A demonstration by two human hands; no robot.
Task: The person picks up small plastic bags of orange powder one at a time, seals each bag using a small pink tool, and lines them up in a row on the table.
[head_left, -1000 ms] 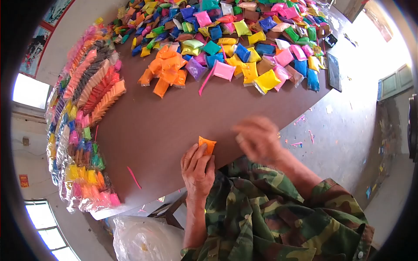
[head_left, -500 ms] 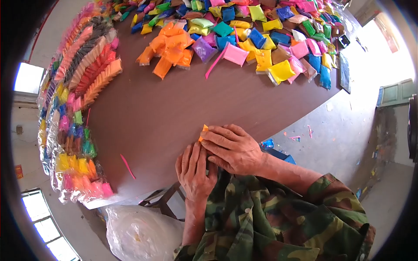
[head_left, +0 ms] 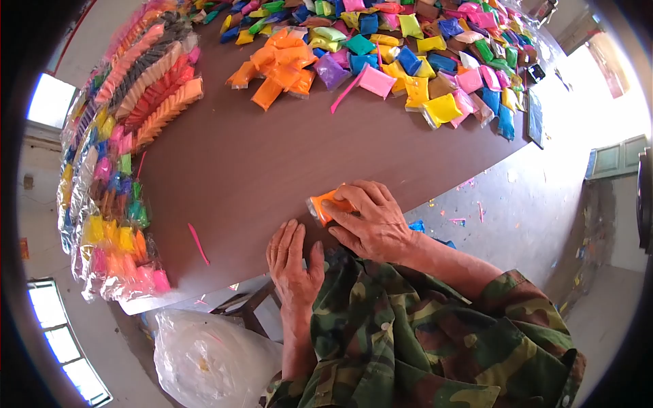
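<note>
An orange packet (head_left: 325, 205) in clear wrap lies near the table's front edge, gripped under the fingers of my right hand (head_left: 374, 221). To its left, my left hand (head_left: 296, 262) rests at the table edge with fingers stretched out and thumb apart, holding nothing. A pile of similar orange packets (head_left: 279, 64) lies farther back on the brown table (head_left: 238, 156).
Many coloured packets (head_left: 442, 109) cover the back of the table. Rows of bagged packets (head_left: 163, 115) line the left side. A pink strip (head_left: 198, 243) lies at front left. A large clear plastic bag (head_left: 211, 357) stands below the edge.
My hands have moved apart. The right hand has shifted slightly right and the orange packet, mostly covered before, now shows. My left hand has let go and drawn left.
</note>
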